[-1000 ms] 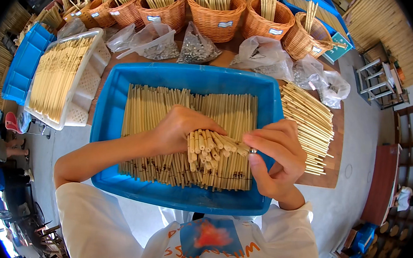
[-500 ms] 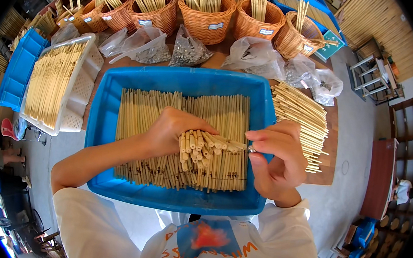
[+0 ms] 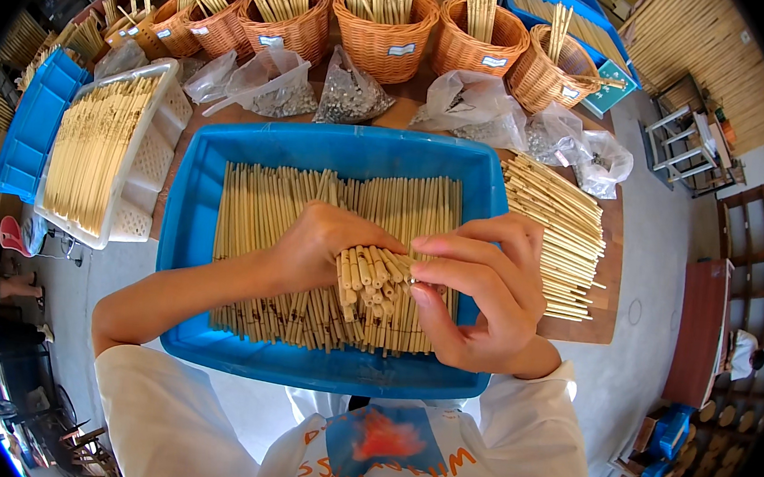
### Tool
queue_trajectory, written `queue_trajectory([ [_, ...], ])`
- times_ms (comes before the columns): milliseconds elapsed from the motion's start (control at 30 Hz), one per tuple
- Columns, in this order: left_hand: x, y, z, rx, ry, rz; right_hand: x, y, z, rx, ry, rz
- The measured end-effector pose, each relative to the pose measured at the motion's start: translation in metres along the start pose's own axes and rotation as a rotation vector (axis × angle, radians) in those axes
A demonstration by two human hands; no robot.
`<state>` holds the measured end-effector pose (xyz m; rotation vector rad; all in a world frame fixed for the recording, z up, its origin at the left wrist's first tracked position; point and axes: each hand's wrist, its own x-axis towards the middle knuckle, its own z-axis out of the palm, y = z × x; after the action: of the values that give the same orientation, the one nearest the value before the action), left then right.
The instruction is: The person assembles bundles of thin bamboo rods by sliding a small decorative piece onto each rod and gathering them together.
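My left hand (image 3: pixel 316 244) is closed around a bundle of thin bamboo sticks (image 3: pixel 366 278), their cut ends pointing toward me. At the right side of that bundle, my right hand (image 3: pixel 493 294) pinches a tiny silvery metal piece (image 3: pixel 412 280) between thumb and fingers, against the end of one stick. The fingers partly cover the metal piece. Both hands are over a blue plastic tub (image 3: pixel 336 136), where many more bamboo sticks (image 3: pixel 261 219) lie side by side in two rows.
Wicker baskets (image 3: pixel 383 34) of sticks line the far table edge. Before them sit clear bags of small metal parts (image 3: pixel 354 95). Loose sticks (image 3: pixel 564 236) lie right of the tub on the wooden table (image 3: pixel 608 304). A white crate (image 3: pixel 148 163) of sticks stands left.
My right hand has moved left with the metal piece, from just off the bundle's right side to the end of a stick. The left hand keeps its hold on the bundle.
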<state>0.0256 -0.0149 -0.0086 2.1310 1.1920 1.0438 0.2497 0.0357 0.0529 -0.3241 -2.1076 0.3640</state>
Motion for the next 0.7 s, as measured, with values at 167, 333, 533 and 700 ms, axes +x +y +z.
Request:
queue_trajectory([
  [167, -0.0004, 0.0013, 0.0002, -0.008, 0.006, -0.002, -0.0008, 0.0004, 0.0004, 0.053, -0.026, -0.002],
  [333, -0.0004, 0.0004, 0.0012, 0.001, 0.012, -0.002, -0.0022, 0.0007, 0.0020, 0.054, -0.022, 0.007],
  [533, -0.0001, 0.0006, 0.0007, 0.006, 0.002, -0.009, -0.0025, 0.0008, 0.0015, 0.052, -0.032, 0.015],
  [700, 0.0012, 0.0016, 0.0011, 0.001, 0.011, -0.004, -0.0044, 0.0023, 0.0024, 0.074, -0.012, 0.026],
])
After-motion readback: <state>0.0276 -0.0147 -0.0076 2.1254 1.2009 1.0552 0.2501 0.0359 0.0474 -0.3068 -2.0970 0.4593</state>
